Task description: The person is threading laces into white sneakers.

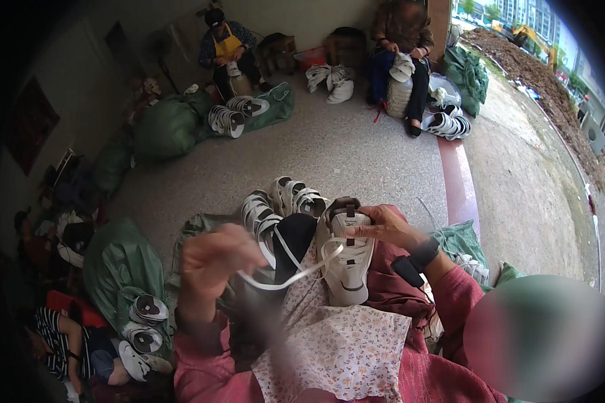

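Note:
A white sneaker [348,258] with dark lining stands on my lap, toe toward me. My right hand [393,228] grips it at the collar, the thumb lying across its tongue. From its eyelets a white shoelace [302,272] runs left in a loose curve to my left hand [218,258], raised and somewhat blurred, with the fingers pinched on the lace. A flowered apron [336,349] covers my lap. Just beyond the sneaker, more white shoes [260,209] are stacked in rows.
Green sacks [124,269] lie to my left, with shoes [148,309] beside them. A person in a yellow apron [228,47] and another person [402,40] sit across the floor with shoes. At left, a person in a striped shirt [57,336] sits. Outside on the right is a dirt mound [517,60].

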Tool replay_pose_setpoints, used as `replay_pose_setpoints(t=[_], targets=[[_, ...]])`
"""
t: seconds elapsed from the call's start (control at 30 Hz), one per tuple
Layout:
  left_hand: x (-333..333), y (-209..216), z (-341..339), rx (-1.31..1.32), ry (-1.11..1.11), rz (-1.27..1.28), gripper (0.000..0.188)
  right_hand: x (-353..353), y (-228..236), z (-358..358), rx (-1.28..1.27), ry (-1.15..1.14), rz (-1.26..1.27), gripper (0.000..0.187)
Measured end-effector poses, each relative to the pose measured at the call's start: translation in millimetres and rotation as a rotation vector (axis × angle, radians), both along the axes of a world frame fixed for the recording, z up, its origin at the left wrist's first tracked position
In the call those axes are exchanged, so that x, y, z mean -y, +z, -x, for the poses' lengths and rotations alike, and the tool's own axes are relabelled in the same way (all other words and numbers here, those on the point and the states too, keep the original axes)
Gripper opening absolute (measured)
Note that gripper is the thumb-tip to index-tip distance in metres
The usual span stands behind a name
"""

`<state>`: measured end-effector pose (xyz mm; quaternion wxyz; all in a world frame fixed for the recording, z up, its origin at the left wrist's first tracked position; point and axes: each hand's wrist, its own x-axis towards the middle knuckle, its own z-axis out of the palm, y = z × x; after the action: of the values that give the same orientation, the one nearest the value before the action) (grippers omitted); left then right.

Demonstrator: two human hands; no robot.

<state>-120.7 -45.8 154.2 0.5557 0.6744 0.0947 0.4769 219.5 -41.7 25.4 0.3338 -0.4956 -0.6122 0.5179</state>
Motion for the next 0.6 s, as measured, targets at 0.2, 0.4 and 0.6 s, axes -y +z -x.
replay_pose_setpoints(t=[0.2, 0.4, 0.6], targets=[[-27, -101, -98, -0.503, 0.144, -0.168, 0.029, 10, -15, 0, -0.257, 0.017, -0.042, 0.029], [-46, -131, -110, -0.484, 0.283, -0.394, 0.011, 6, -14, 4, -0.329, -0.048, 0.033, 0.029], [-50, -144, -110, -0.611, 0.252, -0.347, 0.01, 3, -12, 5, -0.307, -0.095, 0.073, 0.028]])
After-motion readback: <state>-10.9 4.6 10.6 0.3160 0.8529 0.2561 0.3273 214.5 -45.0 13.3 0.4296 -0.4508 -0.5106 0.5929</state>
